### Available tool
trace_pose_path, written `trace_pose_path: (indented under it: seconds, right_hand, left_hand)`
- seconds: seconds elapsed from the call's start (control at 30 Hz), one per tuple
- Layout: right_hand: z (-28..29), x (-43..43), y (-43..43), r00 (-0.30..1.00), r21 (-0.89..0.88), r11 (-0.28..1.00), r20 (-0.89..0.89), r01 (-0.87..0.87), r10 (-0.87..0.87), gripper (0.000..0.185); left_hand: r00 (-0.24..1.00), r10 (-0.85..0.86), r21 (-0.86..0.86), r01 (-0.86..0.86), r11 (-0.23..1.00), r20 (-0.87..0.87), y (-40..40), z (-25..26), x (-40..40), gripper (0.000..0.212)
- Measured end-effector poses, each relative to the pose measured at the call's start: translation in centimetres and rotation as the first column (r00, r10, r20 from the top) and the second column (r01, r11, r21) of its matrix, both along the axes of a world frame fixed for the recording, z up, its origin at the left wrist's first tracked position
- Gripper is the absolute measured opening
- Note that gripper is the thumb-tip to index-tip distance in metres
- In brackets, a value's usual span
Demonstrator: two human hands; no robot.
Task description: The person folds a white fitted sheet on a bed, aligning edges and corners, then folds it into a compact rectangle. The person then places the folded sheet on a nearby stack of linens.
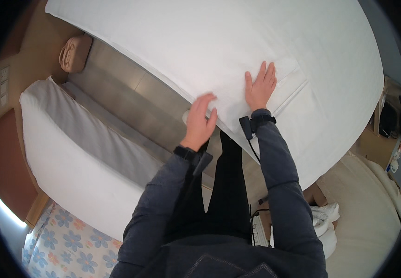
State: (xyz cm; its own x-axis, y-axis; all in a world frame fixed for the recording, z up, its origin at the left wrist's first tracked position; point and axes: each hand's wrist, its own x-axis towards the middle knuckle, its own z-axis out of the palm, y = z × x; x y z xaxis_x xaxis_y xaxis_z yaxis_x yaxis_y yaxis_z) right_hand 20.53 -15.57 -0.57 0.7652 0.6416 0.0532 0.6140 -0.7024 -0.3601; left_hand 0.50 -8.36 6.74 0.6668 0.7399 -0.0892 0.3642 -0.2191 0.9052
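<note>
A white sheet [193, 41] covers the large bed in front of me, with a few creases and a raised fold [291, 93] near its front. My right hand [262, 85] lies palm down on the sheet, fingers spread, just left of that fold. At the bed's near edge hovers my left hand [201, 116], its fingers loosely bent and blurred, holding nothing. Whether its fingertips touch the sheet I cannot tell. Both wrists wear black straps with small devices; a cable hangs from the right one.
Behind me on the left stands a second bed with a white sheet [82, 166]. A pink case [75, 54] sits on the grey floor [131, 76] by the wall. Flowered fabric [72, 243] lies lower left. At right are a beige cover [364, 208] and bunched white cloth [325, 226].
</note>
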Motion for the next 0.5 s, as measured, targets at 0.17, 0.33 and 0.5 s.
trace_pose_path:
  seconds: [0.17, 0.33, 0.5]
  right_hand:
    - [-1.4, -0.2, 0.0, 0.997, -0.037, 0.999, 0.075, 0.011, -0.009, 0.071]
    - [-1.6, -0.2, -0.6, 0.999, -0.073, 0.997, 0.041, 0.016, -0.013, 0.073]
    - [-1.1, -0.4, -0.8, 1.0, -0.098, 0.995, -0.006, 0.026, -0.027, 0.074]
  left_hand:
    - [0.981, -0.022, 0.425, 0.104, 0.899, -0.193, 8.7, -2.2, 2.6, 0.053]
    - [0.881, 0.058, 0.532, 0.23, 0.815, -0.469, 16.2, -5.2, 1.6, 0.064]
    - [0.839, 0.029, 0.496, 0.292, 0.818, -0.543, 16.6, -7.2, 0.3, 0.067]
